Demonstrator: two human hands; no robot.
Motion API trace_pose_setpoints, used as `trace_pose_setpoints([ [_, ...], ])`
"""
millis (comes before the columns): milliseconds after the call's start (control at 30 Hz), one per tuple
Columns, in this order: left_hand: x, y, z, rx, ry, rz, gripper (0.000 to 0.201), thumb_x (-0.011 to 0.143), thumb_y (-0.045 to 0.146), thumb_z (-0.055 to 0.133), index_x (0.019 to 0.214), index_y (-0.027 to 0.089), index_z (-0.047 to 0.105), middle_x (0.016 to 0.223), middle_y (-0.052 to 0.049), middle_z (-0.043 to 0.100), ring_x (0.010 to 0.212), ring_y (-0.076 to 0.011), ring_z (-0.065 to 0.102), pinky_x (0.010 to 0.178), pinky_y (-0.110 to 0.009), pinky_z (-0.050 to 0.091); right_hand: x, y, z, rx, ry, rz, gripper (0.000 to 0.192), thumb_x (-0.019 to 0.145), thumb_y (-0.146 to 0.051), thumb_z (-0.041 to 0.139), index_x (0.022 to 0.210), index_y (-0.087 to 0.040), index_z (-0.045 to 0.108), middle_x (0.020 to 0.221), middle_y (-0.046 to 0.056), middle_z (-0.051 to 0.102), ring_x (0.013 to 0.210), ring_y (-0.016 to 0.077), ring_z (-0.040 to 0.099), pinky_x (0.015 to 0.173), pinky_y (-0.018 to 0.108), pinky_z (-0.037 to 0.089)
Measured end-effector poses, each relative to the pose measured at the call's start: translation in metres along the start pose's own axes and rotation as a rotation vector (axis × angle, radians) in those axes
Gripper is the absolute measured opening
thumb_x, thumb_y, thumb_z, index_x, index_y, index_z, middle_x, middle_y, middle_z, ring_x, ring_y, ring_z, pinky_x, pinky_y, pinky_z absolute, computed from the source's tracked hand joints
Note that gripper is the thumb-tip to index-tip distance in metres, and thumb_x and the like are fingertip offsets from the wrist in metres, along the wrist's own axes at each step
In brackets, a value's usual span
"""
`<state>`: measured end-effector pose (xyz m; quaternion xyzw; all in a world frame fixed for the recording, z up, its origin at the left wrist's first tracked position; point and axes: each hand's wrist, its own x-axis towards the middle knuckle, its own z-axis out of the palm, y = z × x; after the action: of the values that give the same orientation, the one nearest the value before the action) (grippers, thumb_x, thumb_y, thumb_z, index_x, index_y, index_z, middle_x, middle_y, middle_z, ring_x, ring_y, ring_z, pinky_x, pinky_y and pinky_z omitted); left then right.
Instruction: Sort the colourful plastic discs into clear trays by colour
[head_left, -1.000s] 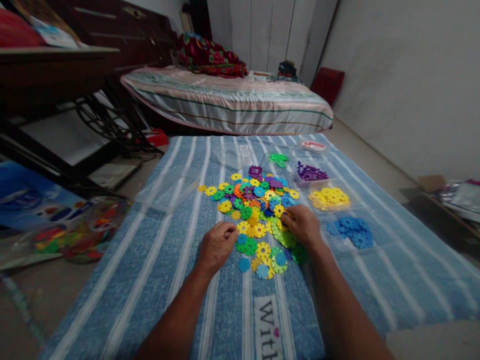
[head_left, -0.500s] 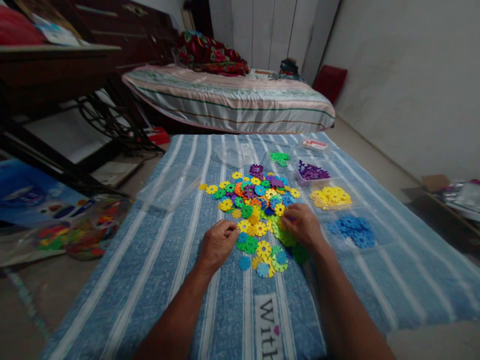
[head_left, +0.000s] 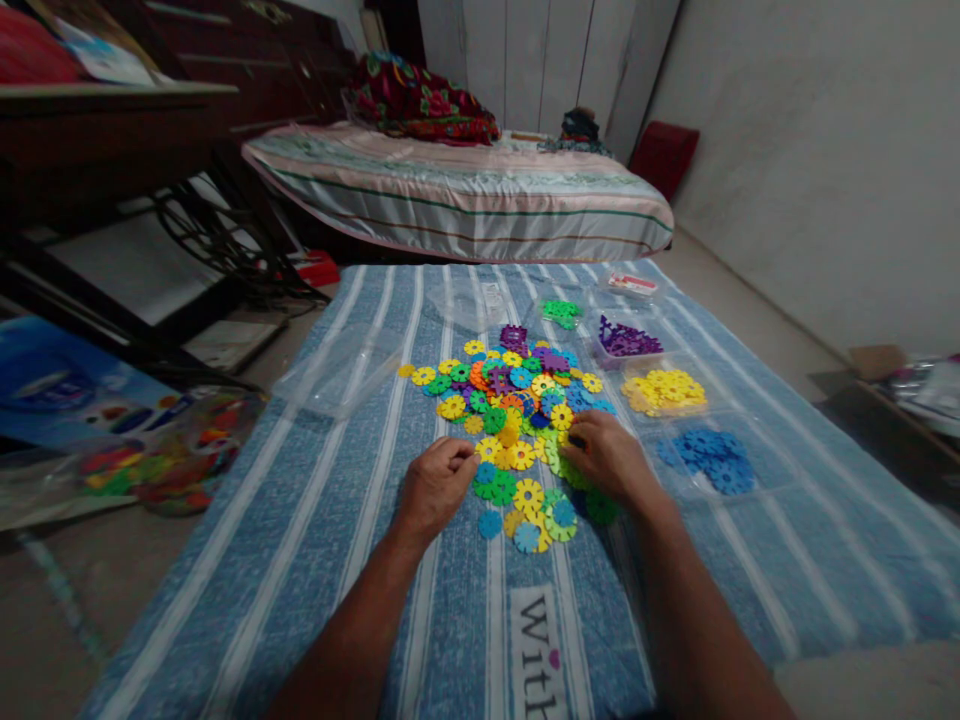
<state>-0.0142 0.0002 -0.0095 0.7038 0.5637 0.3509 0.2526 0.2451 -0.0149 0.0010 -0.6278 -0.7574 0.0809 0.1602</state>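
Note:
A heap of flat, gear-shaped plastic discs (head_left: 517,395) in yellow, green, blue, purple and orange lies on a blue striped cloth (head_left: 337,520). My left hand (head_left: 435,488) rests on the cloth at the heap's near left edge, fingers curled in, beside a yellow disc. My right hand (head_left: 609,462) lies on the heap's near right side, its fingertips pinched on a small dark disc among green ones. To the right, clear trays hold sorted discs: yellow (head_left: 664,392), blue (head_left: 705,460), purple (head_left: 626,340) and green (head_left: 561,312).
An empty clear tray (head_left: 341,365) lies left of the heap. On the floor at the left sits a clear bag of coloured discs (head_left: 176,455), below a dark table (head_left: 112,130). A striped bed (head_left: 465,195) stands behind. A grey wall (head_left: 810,150) closes the right.
My right hand has slid slightly toward me and lower on the heap, fingertips still pinched. My left hand has barely moved. The view has shifted a little.

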Motion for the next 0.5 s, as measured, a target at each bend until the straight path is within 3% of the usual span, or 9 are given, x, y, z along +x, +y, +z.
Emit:
trace_pose_setpoints([
  [167, 0.000, 0.001, -0.001, -0.008, 0.005, 0.000, 0.015, 0.077, 0.032, 0.055, 0.071, 0.021, 0.063, 0.074, 0.001, 0.064, 0.061, -0.0110, 0.060, 0.064, -0.022, 0.049, 0.001, 0.002, 0.006, 0.014, 0.155, 0.016, 0.020, 0.088, -0.024, 0.051, 0.072, -0.020, 0.063, 0.081, 0.006, 0.064, 0.081, 0.0179, 0.057, 0.070, 0.026, 0.041],
  [267, 0.000, 0.000, -0.001, -0.026, -0.004, -0.007, 0.016, 0.077, 0.033, 0.055, 0.071, 0.021, 0.063, 0.074, 0.001, 0.065, 0.062, -0.0114, 0.061, 0.064, -0.023, 0.049, 0.001, 0.000, 0.007, 0.089, 0.303, 0.007, 0.023, 0.087, -0.022, 0.048, 0.069, -0.020, 0.062, 0.078, 0.007, 0.064, 0.079, 0.0185, 0.058, 0.071, 0.028, 0.041],
  [400, 0.001, -0.003, 0.000, -0.028, -0.011, -0.003, 0.017, 0.077, 0.034, 0.055, 0.071, 0.021, 0.063, 0.073, 0.001, 0.064, 0.062, -0.0118, 0.061, 0.064, -0.023, 0.049, 0.000, -0.012, 0.005, 0.413, 0.439, 0.116, 0.025, 0.085, -0.032, 0.051, 0.070, -0.019, 0.065, 0.074, 0.005, 0.066, 0.071, 0.0174, 0.059, 0.067, 0.028, 0.043],
  [500, 0.002, -0.003, 0.000, -0.027, -0.012, -0.002, 0.017, 0.077, 0.034, 0.054, 0.071, 0.021, 0.063, 0.074, 0.001, 0.064, 0.062, -0.0117, 0.061, 0.064, -0.023, 0.049, 0.001, -0.022, 0.005, 0.756, 0.345, 0.270, 0.029, 0.081, -0.041, 0.057, 0.065, -0.018, 0.064, 0.057, 0.000, 0.060, 0.054, 0.0131, 0.053, 0.055, 0.025, 0.040],
])
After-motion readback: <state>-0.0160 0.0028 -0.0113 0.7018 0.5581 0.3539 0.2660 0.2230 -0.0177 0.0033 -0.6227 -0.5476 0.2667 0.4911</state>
